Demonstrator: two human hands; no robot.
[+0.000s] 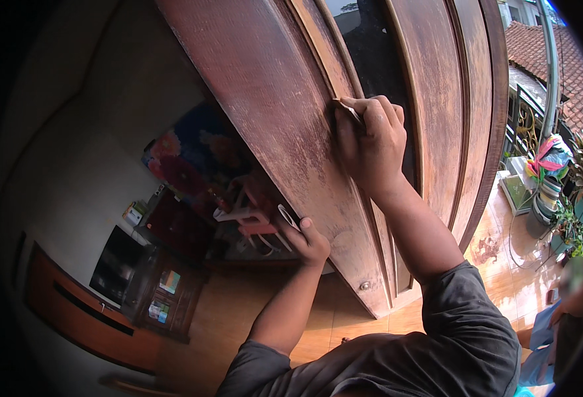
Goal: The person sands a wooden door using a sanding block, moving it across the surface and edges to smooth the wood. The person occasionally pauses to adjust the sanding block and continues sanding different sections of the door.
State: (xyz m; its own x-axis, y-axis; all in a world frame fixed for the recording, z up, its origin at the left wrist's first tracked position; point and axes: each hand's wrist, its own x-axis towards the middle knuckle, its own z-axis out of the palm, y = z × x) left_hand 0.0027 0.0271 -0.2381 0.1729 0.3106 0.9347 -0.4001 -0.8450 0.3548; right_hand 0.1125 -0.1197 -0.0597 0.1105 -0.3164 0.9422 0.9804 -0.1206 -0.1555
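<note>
A large wooden door (285, 126) fills the middle, tilted in view. Its red-brown finish is worn to pale wood in patches, and long raised mouldings frame a dark glass panel (374, 56). My right hand (374, 135) pinches a thin folded piece, apparently sandpaper (351, 109), against the moulding left of the glass. Lower down, my left hand (312, 245) grips the door's left edge, its thumb on the near side. A pale curled piece (287, 216) shows by its fingers; I cannot tell if they hold it.
Indoors at left are a pink plastic chair (255, 221), a dark cabinet (172, 291), a television (119, 261) and an orange-brown panel (86, 311). Potted plants (576, 225) stand outside at right. Another person's blue clothing (543, 344) shows at lower right, above the tiled floor.
</note>
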